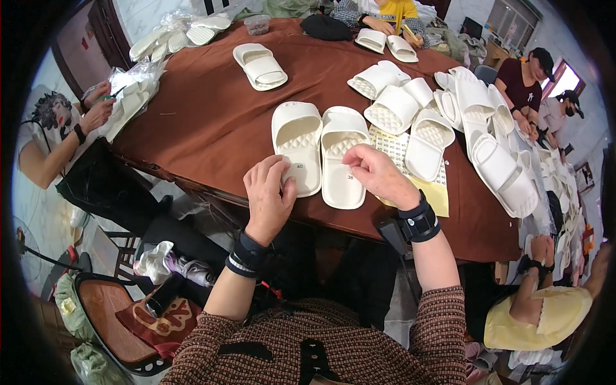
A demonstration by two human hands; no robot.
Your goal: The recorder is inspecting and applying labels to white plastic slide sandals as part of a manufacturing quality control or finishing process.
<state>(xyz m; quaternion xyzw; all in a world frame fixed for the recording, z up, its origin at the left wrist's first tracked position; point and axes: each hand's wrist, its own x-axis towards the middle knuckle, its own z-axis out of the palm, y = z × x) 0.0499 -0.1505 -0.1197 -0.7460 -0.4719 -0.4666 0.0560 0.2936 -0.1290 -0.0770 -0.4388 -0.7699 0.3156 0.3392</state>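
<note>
A person's left hand (268, 196), fingers loosely bent and thumb apart, is at the outer edge of the left white slipper (303, 147) on a brown-covered table (199, 122); the right hand (383, 174), thumb and forefinger drawn close, is over the right white slipper (335, 174), though whether it pinches anything cannot be told. A yellow sticker sheet (396, 147) lies nearby.

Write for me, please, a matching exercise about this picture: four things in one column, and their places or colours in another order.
Things:
1. Left hand
2. Right hand
3. Label sheet
4. Tablecloth

Places or colours:
A. Brown
B. At the right slipper of the nearest pair
C. Yellow
D. At the left slipper of the nearest pair

Right pairs: 1-D, 2-B, 3-C, 4-A
</note>
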